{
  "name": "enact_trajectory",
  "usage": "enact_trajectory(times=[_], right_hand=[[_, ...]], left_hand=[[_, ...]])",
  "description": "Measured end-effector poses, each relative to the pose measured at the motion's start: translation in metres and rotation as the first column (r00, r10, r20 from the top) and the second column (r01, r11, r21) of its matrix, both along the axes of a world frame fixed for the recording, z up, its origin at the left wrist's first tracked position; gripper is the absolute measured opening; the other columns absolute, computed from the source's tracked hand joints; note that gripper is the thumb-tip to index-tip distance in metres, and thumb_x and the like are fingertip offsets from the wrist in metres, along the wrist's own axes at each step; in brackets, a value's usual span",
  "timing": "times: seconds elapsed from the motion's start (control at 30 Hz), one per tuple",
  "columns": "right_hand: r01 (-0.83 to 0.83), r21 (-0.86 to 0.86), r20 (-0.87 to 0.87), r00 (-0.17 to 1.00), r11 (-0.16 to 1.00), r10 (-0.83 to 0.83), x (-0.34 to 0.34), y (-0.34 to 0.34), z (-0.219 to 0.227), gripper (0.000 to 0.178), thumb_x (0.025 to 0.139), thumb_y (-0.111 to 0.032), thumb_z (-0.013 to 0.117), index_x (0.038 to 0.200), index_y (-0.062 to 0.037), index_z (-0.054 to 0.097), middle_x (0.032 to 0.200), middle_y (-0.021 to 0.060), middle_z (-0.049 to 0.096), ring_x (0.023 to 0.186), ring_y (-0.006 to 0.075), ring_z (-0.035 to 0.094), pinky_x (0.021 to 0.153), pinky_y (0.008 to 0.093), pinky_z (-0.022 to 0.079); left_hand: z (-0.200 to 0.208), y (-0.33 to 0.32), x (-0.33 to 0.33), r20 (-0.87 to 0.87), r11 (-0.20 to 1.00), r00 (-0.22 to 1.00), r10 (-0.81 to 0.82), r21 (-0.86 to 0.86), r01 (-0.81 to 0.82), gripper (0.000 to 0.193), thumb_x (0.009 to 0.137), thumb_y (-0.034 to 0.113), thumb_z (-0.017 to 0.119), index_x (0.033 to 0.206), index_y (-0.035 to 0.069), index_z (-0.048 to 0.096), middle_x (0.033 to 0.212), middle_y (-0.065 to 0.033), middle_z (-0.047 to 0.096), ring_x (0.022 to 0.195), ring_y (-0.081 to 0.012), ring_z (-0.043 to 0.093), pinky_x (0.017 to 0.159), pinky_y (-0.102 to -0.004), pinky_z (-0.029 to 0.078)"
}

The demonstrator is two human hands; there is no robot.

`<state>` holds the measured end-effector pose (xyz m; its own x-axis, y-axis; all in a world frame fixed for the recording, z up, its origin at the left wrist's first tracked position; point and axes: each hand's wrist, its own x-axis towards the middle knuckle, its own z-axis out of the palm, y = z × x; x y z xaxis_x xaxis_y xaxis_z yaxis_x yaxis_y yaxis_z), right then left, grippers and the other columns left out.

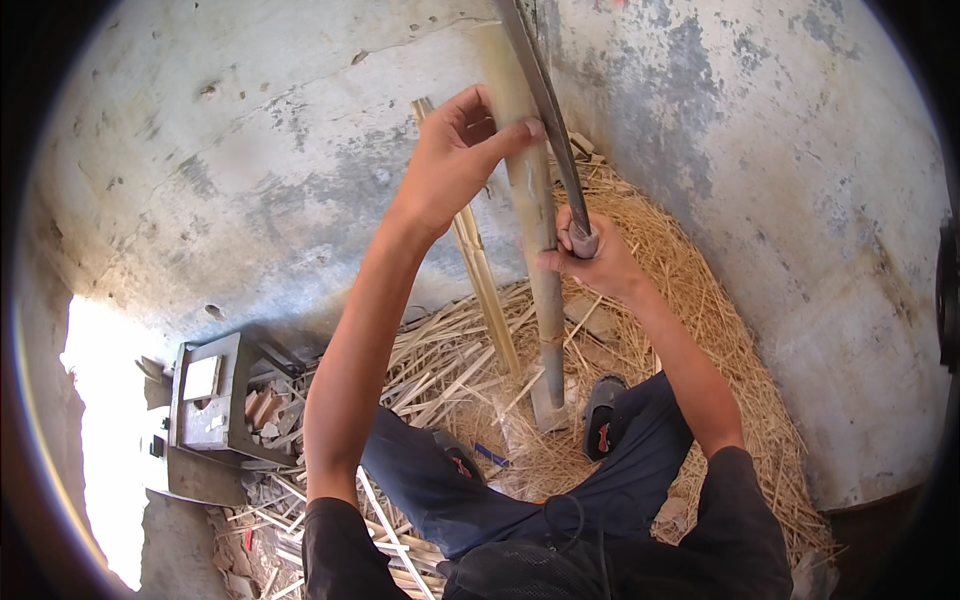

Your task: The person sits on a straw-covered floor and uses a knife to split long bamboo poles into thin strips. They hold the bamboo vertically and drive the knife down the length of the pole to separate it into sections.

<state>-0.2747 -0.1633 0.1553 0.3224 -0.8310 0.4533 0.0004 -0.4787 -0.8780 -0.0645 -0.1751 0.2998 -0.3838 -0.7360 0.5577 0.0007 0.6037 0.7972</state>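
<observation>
A bamboo pole (533, 205) stands nearly upright in front of me, its lower end on a small pale block (547, 413) between my feet. My left hand (455, 160) is closed around its upper part, thumb across the near side. Closed on the handle of a long dark-bladed knife (548, 105) is my right hand (610, 262), which also touches the pole lower down. The blade points up along the pole's right side; whether it touches the bamboo I cannot tell. Behind my left forearm, a split bamboo piece (482, 290) leans toward the wall.
Straw-like bamboo shavings (690, 290) heap up along the right wall (800, 200). Loose bamboo strips (430, 365) cover the floor at left. A grey metal box (215, 390) holding broken rubble stands by a bright opening. My shoes (602, 415) flank the block, near a small blue object (491, 455).
</observation>
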Motion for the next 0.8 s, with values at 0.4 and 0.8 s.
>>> enact_trajectory(times=[0.4, 0.8], right_hand=[[0.409, 0.098, 0.215, 0.882, 0.907, -0.420, -0.033, 0.074, -0.015, 0.018, 0.099, -0.016, 0.066, 0.091, -0.0102, 0.051, 0.084, 0.0117, 0.076, 0.044, 0.0022, 0.047, 0.039, 0.0194, 0.035], [0.082, 0.784, 0.249, 0.867, 0.615, -0.432, 0.009, 0.158, -0.154, 0.021, 0.097, -0.015, 0.066, 0.082, -0.0070, 0.054, 0.059, 0.0008, 0.055, 0.040, 0.0071, 0.044, 0.038, 0.0241, 0.034]], left_hand=[[-0.035, 0.018, -0.029, -0.058, 0.985, 0.989, 0.138, -0.101, -0.143, 0.022, 0.088, 0.011, 0.070, 0.102, -0.001, 0.057, 0.094, -0.0096, 0.066, 0.087, -0.0153, 0.067, 0.084, -0.0353, 0.056], [-0.028, 0.009, -0.044, -0.406, 0.992, 0.908, -0.101, -0.105, 0.063, 0.038, 0.089, 0.006, 0.049, 0.126, 0.003, 0.041, 0.089, -0.0074, 0.055, 0.058, -0.0112, 0.046, 0.054, -0.0278, 0.040]])
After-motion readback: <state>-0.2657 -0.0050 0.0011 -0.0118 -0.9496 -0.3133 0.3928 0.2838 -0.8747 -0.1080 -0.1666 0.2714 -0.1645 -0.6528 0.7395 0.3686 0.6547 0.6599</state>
